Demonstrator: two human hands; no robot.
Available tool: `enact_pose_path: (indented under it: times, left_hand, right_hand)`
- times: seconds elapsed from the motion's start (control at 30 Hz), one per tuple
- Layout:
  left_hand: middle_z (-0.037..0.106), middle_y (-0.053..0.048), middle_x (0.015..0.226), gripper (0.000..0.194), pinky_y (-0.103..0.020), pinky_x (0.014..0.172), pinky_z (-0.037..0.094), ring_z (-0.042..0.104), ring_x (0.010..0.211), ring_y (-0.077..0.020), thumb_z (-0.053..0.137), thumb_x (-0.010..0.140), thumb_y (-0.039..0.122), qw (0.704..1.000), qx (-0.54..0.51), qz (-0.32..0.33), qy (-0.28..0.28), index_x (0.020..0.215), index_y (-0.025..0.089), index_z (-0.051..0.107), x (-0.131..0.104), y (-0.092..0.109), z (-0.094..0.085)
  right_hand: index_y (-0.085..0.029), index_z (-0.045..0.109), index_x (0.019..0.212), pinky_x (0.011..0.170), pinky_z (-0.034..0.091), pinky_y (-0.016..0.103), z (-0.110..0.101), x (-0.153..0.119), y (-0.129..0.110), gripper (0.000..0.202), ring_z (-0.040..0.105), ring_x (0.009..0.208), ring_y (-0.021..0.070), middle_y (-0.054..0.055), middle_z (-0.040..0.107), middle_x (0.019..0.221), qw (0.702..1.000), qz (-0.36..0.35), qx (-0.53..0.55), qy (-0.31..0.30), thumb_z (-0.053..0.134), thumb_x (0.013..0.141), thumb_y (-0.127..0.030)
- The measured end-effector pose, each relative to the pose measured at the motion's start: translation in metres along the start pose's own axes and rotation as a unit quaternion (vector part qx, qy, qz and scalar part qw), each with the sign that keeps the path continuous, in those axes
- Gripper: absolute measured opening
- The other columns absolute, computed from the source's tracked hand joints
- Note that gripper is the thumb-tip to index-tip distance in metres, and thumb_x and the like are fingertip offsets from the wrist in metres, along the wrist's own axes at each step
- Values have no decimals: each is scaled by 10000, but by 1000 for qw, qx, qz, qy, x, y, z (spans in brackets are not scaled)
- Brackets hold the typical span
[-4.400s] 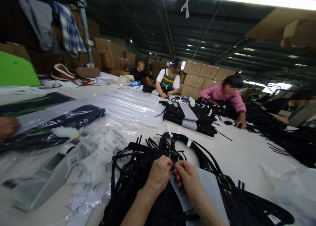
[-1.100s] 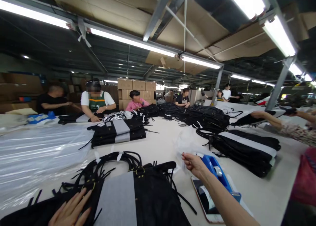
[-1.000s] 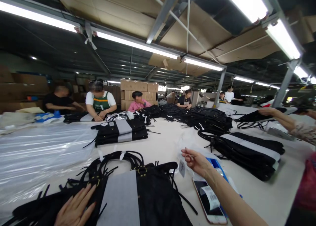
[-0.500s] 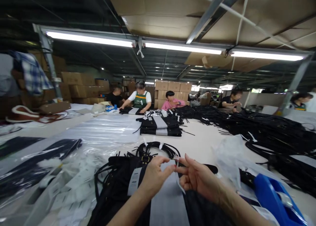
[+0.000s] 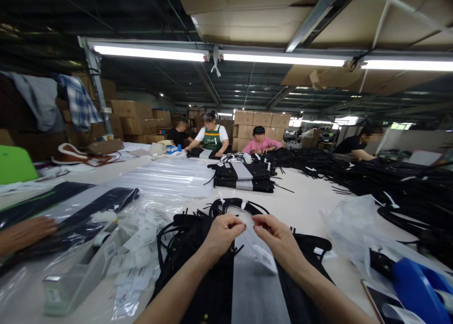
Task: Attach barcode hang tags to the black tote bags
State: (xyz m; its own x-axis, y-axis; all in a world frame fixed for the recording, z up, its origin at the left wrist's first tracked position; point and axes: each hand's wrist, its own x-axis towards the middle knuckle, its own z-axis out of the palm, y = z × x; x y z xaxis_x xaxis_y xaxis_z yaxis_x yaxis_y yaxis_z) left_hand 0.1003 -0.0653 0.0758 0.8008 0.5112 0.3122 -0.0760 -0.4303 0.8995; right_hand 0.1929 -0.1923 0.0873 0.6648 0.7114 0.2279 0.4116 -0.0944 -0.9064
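Note:
A black bag (image 5: 198, 286) with a wide grey band (image 5: 251, 277) around it lies in front of me, its black straps (image 5: 244, 206) looped at the far edge. My left hand (image 5: 224, 232) is over the band, thumb and fingertips pinched. Opposite it, my right hand (image 5: 278, 239) is also pinched, a small gap between the two. What the fingertips hold is too fine to make out. Just below my right hand is a white printed tag (image 5: 264, 259), tilted over the band; whether a thread links it to my fingers is unclear.
Left are loose white tags (image 5: 132, 267), a clear tape dispenser (image 5: 78, 272), and another person's hand (image 5: 28, 234) on a plastic-wrapped dark item (image 5: 102, 210). A blue dispenser (image 5: 417, 286) stands right. Stacked black bags (image 5: 244, 175) lie ahead; several co-workers stand beyond.
My hands have drawn slightly apart, and the right fingers have curled from spread into a pinch. The view has swung left. Another person's hand now shows at the left.

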Motion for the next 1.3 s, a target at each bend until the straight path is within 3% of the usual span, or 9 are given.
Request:
enact_pose_path:
  times: [0.1,0.23,0.37,0.53,0.67,0.8,0.9,1.1,1.3]
  left_hand:
    - [542,9,619,160,-234,651,374,500,657,-126,543,671,265,1000,8,22,1,565,162,604,4,-2,-10]
    - [547,5,619,168,-229,649,387,512,667,-128,523,677,258,999,28,7,16,573,158,609,9,-9,-19]
    - [589,5,671,242,-203,611,408,536,670,-124,472,748,323,994,91,-65,4,706,153,638,21,-24,-27]
    - [643,-86,745,304,-267,660,429,595,760,-202,396,796,262,957,225,-182,30,737,109,652,44,-60,-33]
    - [659,-174,829,192,-333,726,427,605,857,-284,484,696,154,925,290,-245,32,728,91,662,58,-85,-26]
    - [666,-168,876,185,-331,721,441,608,883,-287,547,688,234,914,299,-275,9,777,121,664,68,-92,-20]
    - [680,-122,828,122,-289,689,452,623,849,-254,615,631,200,913,292,-285,-14,732,150,662,75,-92,-20]
    - [677,-94,777,75,-276,678,460,628,817,-222,629,610,88,913,278,-296,-40,654,148,640,85,-96,-21]
    - [648,-36,799,110,-321,737,473,608,786,-155,617,750,230,915,258,-304,-60,750,120,605,90,-104,-21]
  right_hand:
    - [-209,593,987,833,390,333,16,13,0,434,539,958,206,22,631,950,992,-7,113,-56,598,553,-182]
    - [-156,590,826,732,422,300,42,22,4,280,572,728,165,5,615,703,969,66,213,-111,643,583,-283]
    - [-170,514,671,604,429,271,52,33,17,264,492,525,109,-31,500,560,982,85,136,-96,548,655,-432]
    - [-202,417,582,498,377,242,53,56,31,194,419,438,102,-60,378,473,992,93,-35,-78,445,750,-294]
    - [-182,448,514,588,335,248,60,71,36,229,504,623,148,1,487,538,969,63,-226,-71,476,736,-136]
    - [-152,584,625,615,327,269,70,82,42,179,559,736,203,85,615,688,930,61,-350,-95,471,764,-150]
    - [-135,637,700,609,332,274,74,89,46,187,583,769,227,126,649,760,909,69,-399,-103,465,769,-161]
    - [-159,659,676,583,334,245,75,98,50,187,603,744,189,86,675,749,895,80,-423,-114,491,756,-173]
    - [-157,671,737,561,345,242,82,100,54,186,614,719,191,90,676,745,890,112,-429,-104,491,769,-191]
